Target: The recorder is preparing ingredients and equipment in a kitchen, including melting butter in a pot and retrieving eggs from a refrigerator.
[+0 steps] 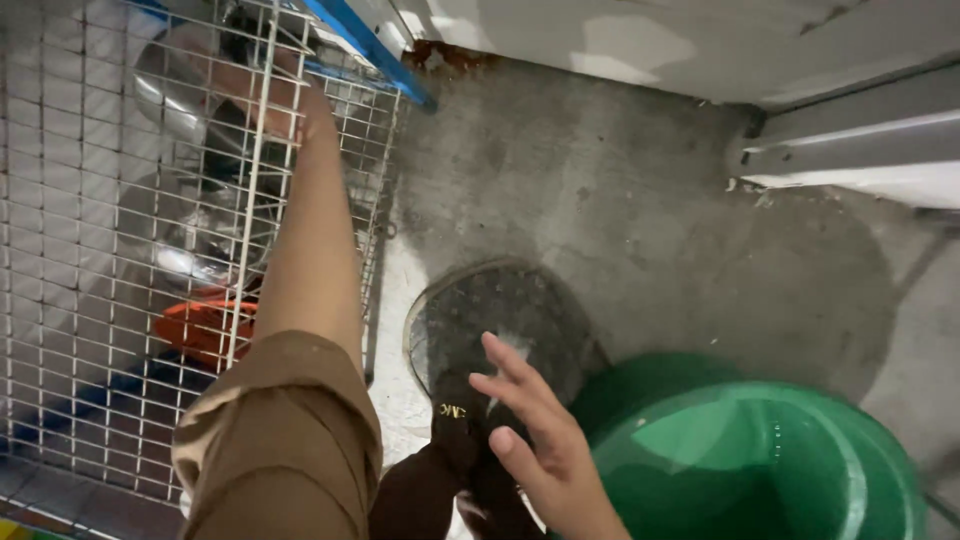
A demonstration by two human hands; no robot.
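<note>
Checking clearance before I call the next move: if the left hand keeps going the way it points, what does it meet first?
Likely the steel bowl in the wire rack; the left hand already reaches through the wires beside it, though depth is unclear.

The left hand (268, 95), upper left of the frame, sits behind the white wire rack (90, 250), so its fingers and grip cannot be made out. The steel bowls (175, 85) there are blurred. The green plastic basin (760, 470) is cut off at the bottom right edge. The right hand (535, 440) is cropped at the wrist.
</note>
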